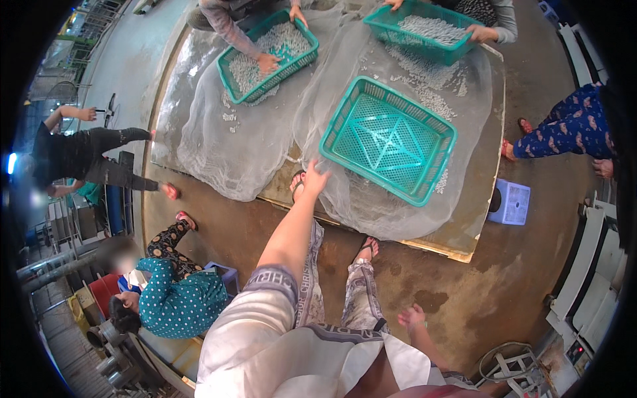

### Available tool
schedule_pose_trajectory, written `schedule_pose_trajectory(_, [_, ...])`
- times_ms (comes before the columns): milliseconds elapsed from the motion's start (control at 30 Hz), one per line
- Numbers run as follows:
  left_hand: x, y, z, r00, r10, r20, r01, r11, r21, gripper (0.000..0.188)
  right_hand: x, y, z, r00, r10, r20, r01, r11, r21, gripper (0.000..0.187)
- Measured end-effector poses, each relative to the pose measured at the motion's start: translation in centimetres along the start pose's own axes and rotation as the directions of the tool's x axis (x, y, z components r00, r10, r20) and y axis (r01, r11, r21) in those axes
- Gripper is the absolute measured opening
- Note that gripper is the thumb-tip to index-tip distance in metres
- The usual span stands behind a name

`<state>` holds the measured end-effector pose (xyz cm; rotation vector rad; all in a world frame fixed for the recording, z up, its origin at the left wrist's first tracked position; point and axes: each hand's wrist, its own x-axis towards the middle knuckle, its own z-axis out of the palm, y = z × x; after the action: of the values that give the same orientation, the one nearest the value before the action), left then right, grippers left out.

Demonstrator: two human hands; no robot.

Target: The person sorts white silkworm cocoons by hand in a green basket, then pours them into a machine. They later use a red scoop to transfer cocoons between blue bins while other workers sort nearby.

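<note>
Pale top point(255, 325) filled the near end of the view, and past it the person's left hand point(317, 178) reached out, fingers spread, just beside a big green basket point(388, 142). Couldn't tell if they touched. That basket sat on white netting point(245, 156), mesh floor fully showing. Right hand point(413, 317) hung low, fingers loosely apart. Farther back, a co-worker's hand point(269, 63) was in the left-hand basket point(285, 75) of little white pieces, green floor peeking through; somebody else gripped the right-hand basket point(408, 45), pretty loaded with the same stuff.
</note>
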<state>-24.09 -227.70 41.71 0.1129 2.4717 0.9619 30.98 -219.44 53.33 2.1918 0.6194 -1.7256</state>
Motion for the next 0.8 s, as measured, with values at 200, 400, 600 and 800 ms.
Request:
schedule_pose_trajectory(200, [-14.3,-3.6,-5.8,0.962,-0.271,0.037,0.262,0.872,-0.413,0.056,-4.1,5.2,-8.4,0.995,-0.066,-0.080,0.076,0.988,0.131,0.055])
schedule_pose_trajectory(400, [-22.1,-2.1,-10.5,0.889,-0.447,0.097,0.416,0.879,0.231,0.039,-7.6,7.4,-9.6,0.983,-0.076,-0.168,0.124,0.945,0.302,0.051])
schedule_pose_trajectory(600, [-19.5,-0.6,-7.3,0.871,-0.240,0.428,0.084,0.932,0.352,0.035,-9.0,10.0,-10.1,0.981,-0.071,-0.181,0.135,0.918,0.372,0.046])
schedule_pose_trajectory(800, [-18.3,9.7,-1.4,0.802,-0.078,0.593,-0.027,0.986,0.166,0.029,-9.3,12.3,-12.7,0.977,-0.055,-0.207,0.153,0.856,0.494,0.041])
